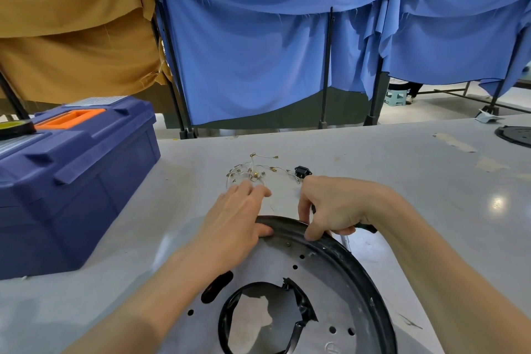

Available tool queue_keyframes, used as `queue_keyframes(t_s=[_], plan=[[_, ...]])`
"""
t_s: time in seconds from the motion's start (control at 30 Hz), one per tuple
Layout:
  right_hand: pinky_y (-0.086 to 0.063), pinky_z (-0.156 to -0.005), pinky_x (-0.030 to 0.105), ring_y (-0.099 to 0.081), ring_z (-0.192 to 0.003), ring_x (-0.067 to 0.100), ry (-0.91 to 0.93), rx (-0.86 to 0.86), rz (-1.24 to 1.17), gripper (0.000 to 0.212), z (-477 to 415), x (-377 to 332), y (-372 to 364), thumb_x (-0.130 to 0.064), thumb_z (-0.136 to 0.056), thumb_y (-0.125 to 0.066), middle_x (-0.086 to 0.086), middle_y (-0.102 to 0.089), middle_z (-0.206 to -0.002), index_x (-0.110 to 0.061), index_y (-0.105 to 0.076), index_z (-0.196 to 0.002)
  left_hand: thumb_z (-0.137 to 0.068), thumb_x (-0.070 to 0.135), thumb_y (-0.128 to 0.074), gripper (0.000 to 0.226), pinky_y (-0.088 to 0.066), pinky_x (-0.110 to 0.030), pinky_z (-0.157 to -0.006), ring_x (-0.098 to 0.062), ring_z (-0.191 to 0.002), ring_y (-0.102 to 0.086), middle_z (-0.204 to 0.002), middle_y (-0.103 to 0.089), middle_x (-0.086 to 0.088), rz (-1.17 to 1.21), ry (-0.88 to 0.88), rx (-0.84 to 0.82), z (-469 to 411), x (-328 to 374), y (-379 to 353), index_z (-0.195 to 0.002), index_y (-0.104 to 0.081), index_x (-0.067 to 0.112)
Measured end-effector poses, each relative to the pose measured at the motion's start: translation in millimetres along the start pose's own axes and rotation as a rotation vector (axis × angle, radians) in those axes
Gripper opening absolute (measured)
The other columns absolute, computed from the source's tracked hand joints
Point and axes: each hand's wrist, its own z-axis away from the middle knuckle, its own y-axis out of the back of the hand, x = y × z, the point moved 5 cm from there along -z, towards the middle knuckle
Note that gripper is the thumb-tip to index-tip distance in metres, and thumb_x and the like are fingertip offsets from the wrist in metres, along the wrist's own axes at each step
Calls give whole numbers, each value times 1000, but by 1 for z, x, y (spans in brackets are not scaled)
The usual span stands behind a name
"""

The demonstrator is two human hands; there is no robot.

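A round grey metal plate with a black rim [339,256], several small holes and a torn black-edged opening in its middle lies on the grey table [402,158] right in front of me. My left hand [238,215] rests on the plate's far edge with straight fingers, the thumb against the rim. My right hand [333,207] is curled round a black-handled tool [366,228] whose metal shaft points down at the rim. A bundle of thin wires with small metal terminals [253,171] and a black socket part [303,172] lie just beyond my hands.
A dark blue toolbox with an orange handle [71,181] stands on the table at the left. A second black round plate [515,135] sits at the far right edge. Blue and brown cloths hang on black frames behind the table.
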Motion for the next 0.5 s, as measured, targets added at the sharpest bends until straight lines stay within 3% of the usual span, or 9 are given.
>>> queue_keyframes(t_s=[0.03,0.07,0.1,0.13,0.2,0.3,0.37,0.43,0.5], plan=[[-31,-42,20,-34,-28,15,-2,0,-6,28,0,0,0,-4,-80,-67,-2,-40,-29,13,-63,-101,-93,36,-60,35,-41,-34,-94,-21,-114,-50,-117,-55,2,-23,39,-68,-1,-3,-2,-125,-53,24],[-31,-41,19,-34,-28,15,-6,1,-11,27,0,0,0,-3,-80,-66,-2,-40,-29,13,-64,-101,-95,38,-56,19,-45,-36,-86,-25,-105,-55,-105,-59,0,-36,54,-124,-2,-4,-5,-108,-59,25],[-31,-40,18,-33,-27,14,-10,1,-11,25,1,1,0,-3,-80,-66,-2,-40,-29,12,-64,-100,-96,39,-54,17,-44,-36,-75,-27,-92,-57,-91,-58,0,-48,52,-155,-3,-6,-7,-87,-57,24],[-31,-41,18,-34,-27,14,-11,-2,-10,24,1,1,1,-2,-80,-66,-2,-40,-29,13,-65,-99,-96,39,-53,28,-41,-36,-67,-26,-82,-55,-80,-54,1,-68,45,-176,-5,-7,-9,-72,-49,25],[-32,-42,19,-34,-27,14,-4,-22,-5,22,4,0,1,-3,-80,-67,-2,-41,-29,13,-65,-95,-95,38,-56,40,-33,-33,-61,-24,-74,-50,-71,-47,3,-95,24,-200,-10,-7,-8,-61,-39,25],[-35,-45,23,-34,-28,13,19,-51,-12,26,6,-2,0,-14,-87,-68,-3,-41,-30,12,-63,-89,-91,35,-61,39,-31,-32,-59,-26,-73,-51,-64,-44,5,-111,-25,-210,-18,-6,-6,-60,-42,21],[-36,-49,26,-35,-30,13,50,-66,0,34,5,-4,-1,-23,-93,-64,-4,-43,-32,7,-61,-77,-89,32,-63,27,-36,-33,-61,-27,-76,-52,-66,-47,3,-100,-55,-225,-23,-3,-5,-68,-53,20],[-36,-50,27,-35,-31,12,64,-115,-25,37,5,-3,-3,-23,-95,-59,-4,-51,-35,2,-60,-69,-88,27,-63,13,-42,-34,-67,-27,-82,-54,-75,-59,-2,-86,-103,-213,-27,4,-4,-83,-65,16],[-37,-52,29,-36,-34,13,77,-177,-74,38,6,-1,-4,-20,-95,-57,-1,-62,-44,0,-59,-63,-90,25,-59,17,-42,-34,-80,-27,-97,-57,-96,-68,-5,-122,-147,-133,-28,9,-3,-101,-70,19]])
